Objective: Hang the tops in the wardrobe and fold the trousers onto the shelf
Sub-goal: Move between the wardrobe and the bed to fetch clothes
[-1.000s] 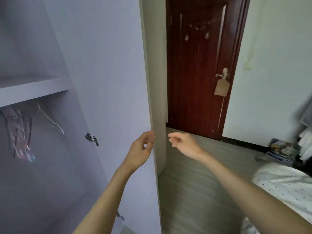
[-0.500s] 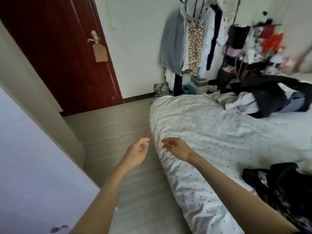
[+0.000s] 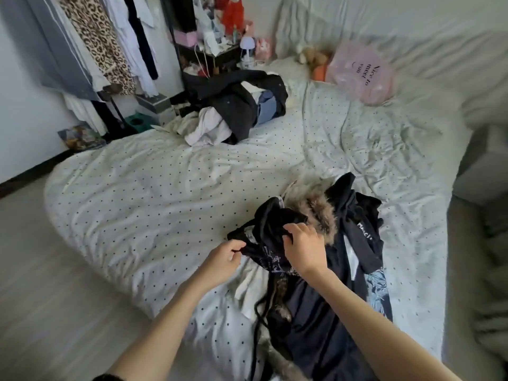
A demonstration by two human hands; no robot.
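Observation:
A heap of dark clothes point(image 3: 354, 243) lies on the near right part of the dotted white bed point(image 3: 154, 193), with a fur-trimmed piece point(image 3: 316, 213) in it. On top sits a black garment with pale print point(image 3: 269, 229). My left hand point(image 3: 224, 259) pinches its left edge. My right hand point(image 3: 302, 243) grips a fold of the same garment from above. A second pile of dark, white and blue clothes point(image 3: 236, 111) lies at the far side of the bed. The wardrobe is out of view.
A clothes rail with hanging garments point(image 3: 104, 45) stands at the back left by the wall. A black shelf unit with small items point(image 3: 209, 37) is behind the bed. A pink plastic bag point(image 3: 362, 72) lies near the pillows. Grey floor point(image 3: 35, 284) runs along the left.
My view has swung from the wardrobe and door round to the bed. Both hands, which held nothing before, have come down onto the dark heap and taken hold of the black garment.

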